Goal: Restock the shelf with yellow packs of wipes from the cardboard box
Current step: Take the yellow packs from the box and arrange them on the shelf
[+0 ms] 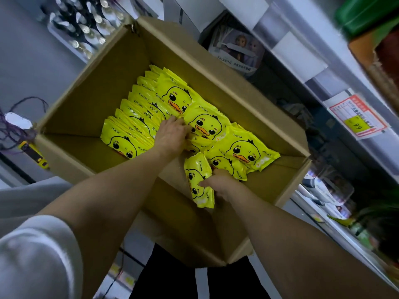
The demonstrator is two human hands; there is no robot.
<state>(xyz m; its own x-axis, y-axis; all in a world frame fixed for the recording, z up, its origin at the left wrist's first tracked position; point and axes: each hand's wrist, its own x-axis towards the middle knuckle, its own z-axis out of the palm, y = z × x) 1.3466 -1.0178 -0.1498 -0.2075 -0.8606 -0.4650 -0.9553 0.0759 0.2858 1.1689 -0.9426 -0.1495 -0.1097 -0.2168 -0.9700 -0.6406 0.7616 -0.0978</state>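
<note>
White sleeve [32,255] nearest; the left hand [172,135] is curled round loose packs [207,124] in the cardboard box [97,87]. One yellow pack [197,180], long axis near-far, is gripped by the right hand [218,184], nearer the shelf [336,83] at right.

Pale grey metal shelving [371,147] runs along the right, with a red-and-yellow paper price tag [358,117] fixed to its front edge. At the far left a rack of shiny metal spoons [84,24] sits beside smooth grey floor [21,61]. The light is dim and bluish.
</note>
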